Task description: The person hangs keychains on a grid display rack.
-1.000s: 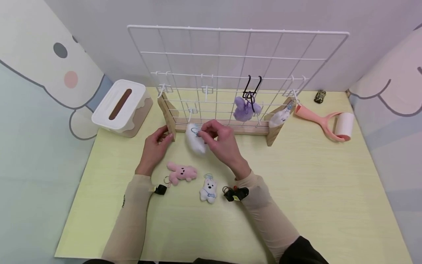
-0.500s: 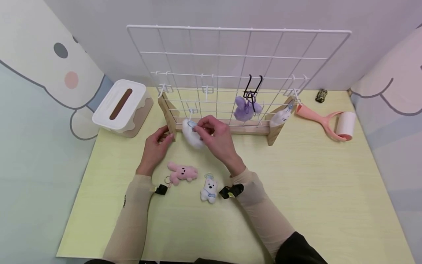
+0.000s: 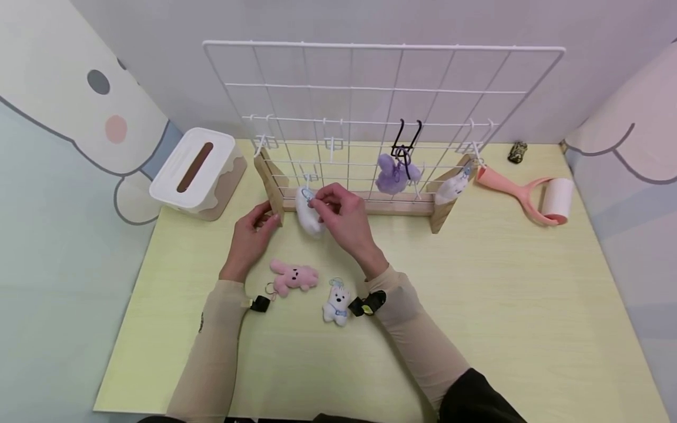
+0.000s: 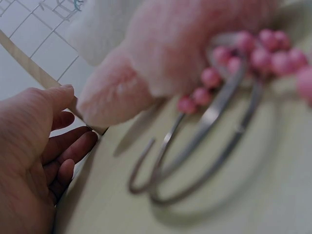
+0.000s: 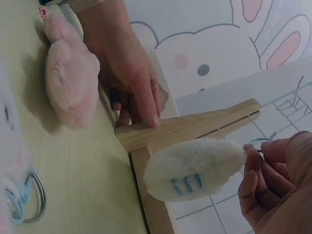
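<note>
Between thumb and finger, my right hand pinches the ring of a white plush keychain with blue stripes on its back. The plush hangs in front of the rack's lower left, its ring close to a white hook on the wire grid. My left hand holds the wooden leg of the stand, thumb on the front and fingers behind. On the table nearer me lie a pink plush keychain with pink beads and a white bear keychain.
A purple plush hangs from a black hook. Another white plush hangs at the right leg. A white-lidded tissue box stands left; an orange lint roller and a small dark patterned object lie right.
My right hand has moved slightly left and up toward the grid, bringing the white plush keychain close to the lower left hook. My left hand stays on the wooden leg.
</note>
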Demonstrator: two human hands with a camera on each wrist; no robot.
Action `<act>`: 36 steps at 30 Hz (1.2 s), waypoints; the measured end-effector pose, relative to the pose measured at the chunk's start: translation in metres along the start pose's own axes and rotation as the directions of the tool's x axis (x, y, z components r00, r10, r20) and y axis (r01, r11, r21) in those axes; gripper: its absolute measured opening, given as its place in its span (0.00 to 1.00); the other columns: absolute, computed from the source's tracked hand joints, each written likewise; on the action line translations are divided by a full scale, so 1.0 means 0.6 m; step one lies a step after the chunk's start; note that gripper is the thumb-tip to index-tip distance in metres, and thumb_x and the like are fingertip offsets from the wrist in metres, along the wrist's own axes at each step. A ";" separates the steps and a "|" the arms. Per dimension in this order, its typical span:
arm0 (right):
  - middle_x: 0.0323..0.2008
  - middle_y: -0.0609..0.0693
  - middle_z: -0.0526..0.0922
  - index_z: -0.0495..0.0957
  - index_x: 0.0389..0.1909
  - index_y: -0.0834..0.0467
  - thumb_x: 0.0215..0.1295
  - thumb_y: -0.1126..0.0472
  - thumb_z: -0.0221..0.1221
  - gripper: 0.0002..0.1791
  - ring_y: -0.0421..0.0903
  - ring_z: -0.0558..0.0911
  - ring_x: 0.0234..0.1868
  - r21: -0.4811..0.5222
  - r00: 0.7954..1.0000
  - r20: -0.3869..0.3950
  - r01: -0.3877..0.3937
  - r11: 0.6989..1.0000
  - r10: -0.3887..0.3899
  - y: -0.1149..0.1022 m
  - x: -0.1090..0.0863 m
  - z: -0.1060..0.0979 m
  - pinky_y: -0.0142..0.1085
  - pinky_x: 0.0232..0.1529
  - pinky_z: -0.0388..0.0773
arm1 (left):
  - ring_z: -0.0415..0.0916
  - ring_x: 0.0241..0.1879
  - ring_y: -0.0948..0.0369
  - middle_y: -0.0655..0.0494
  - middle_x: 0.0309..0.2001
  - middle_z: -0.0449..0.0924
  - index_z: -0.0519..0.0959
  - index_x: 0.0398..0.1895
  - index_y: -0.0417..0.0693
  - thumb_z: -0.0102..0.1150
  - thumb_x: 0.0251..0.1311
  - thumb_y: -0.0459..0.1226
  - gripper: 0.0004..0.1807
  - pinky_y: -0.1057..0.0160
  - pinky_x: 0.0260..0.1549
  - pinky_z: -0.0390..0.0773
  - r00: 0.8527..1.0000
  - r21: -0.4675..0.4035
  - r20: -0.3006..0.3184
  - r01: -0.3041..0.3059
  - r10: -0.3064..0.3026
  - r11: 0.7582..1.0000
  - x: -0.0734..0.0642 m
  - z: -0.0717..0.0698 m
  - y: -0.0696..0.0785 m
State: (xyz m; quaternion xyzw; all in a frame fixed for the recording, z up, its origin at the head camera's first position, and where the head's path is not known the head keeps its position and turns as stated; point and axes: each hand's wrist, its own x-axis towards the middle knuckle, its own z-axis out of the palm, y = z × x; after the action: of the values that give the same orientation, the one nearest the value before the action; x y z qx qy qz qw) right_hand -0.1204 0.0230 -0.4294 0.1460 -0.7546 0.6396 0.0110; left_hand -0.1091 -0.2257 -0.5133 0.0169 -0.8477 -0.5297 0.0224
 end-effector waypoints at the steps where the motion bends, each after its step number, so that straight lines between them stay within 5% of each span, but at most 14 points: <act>1: 0.35 0.55 0.90 0.83 0.41 0.64 0.71 0.65 0.65 0.05 0.48 0.84 0.27 -0.004 1.000 0.000 -0.002 1.000 0.002 0.001 0.000 -0.001 0.32 0.29 0.78 | 0.76 0.42 0.57 0.44 0.49 0.85 0.79 0.71 0.50 0.63 0.75 0.46 0.25 0.68 0.40 0.72 1.000 0.000 0.000 -0.005 0.005 1.000 0.000 0.000 0.000; 24: 0.30 0.52 0.86 0.84 0.40 0.61 0.72 0.64 0.65 0.04 0.45 0.79 0.25 -0.146 0.998 0.016 -0.055 0.988 0.057 0.005 -0.039 -0.038 0.32 0.25 0.70 | 0.77 0.42 0.58 0.42 0.48 0.85 0.78 0.72 0.46 0.62 0.76 0.44 0.25 0.69 0.40 0.73 1.000 -0.004 0.014 -0.027 0.027 1.000 -0.001 0.002 -0.002; 36: 0.32 0.47 0.85 0.84 0.39 0.56 0.73 0.61 0.65 0.03 0.42 0.78 0.27 -0.428 0.984 0.126 -0.059 0.902 0.124 -0.010 -0.083 -0.086 0.37 0.30 0.74 | 0.77 0.42 0.57 0.43 0.49 0.85 0.79 0.71 0.49 0.62 0.75 0.47 0.25 0.67 0.41 0.73 1.000 0.002 0.011 -0.028 0.028 1.000 0.001 -0.003 -0.001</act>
State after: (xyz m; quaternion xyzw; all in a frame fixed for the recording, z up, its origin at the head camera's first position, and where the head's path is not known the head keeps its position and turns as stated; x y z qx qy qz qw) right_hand -0.0801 0.0824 -0.4245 0.1523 -0.8798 0.4480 -0.0448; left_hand -0.1095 -0.2275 -0.5132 0.0023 -0.8486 -0.5285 0.0252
